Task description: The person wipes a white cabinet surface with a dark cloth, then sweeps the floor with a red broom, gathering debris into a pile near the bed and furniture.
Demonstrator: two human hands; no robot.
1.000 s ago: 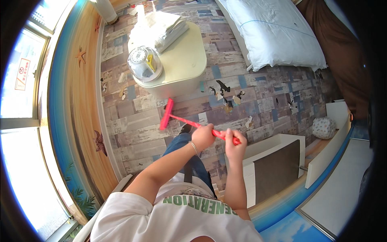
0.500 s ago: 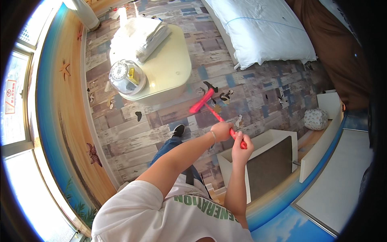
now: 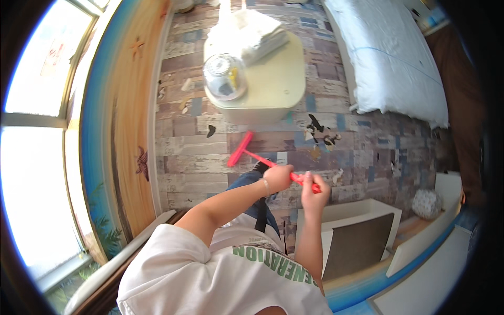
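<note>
A red long-handled broom (image 3: 240, 149) with a narrow T-shaped head reaches down to the patchwork-look wooden floor; bristles cannot be made out. My left hand (image 3: 278, 177) is wrapped round the handle partway along. Up at the handle's end, my right hand (image 3: 315, 190) grips with closed fingers. Just beyond the broom head, to its left, lies a dark scrap (image 3: 211, 130). Farther right is a cluster of black and pale scraps (image 3: 317, 126), with a brownish piece (image 3: 315, 152) and a whitish scrap (image 3: 337, 175) nearer to me.
Ahead stands a cream rounded table (image 3: 281, 79) bearing folded white cloths (image 3: 252, 34) and a clear domed container (image 3: 224, 77). A bed with white bedding (image 3: 394, 68) is at the far right. Closer right are an open white drawer unit (image 3: 352, 231) and a patterned ball (image 3: 426, 203). A painted wall (image 3: 126, 105) with windows runs along the left.
The broom head has swung left across the floor, away from the scrap cluster and toward the single dark scrap. My view has turned left. Both hands keep their hold.
</note>
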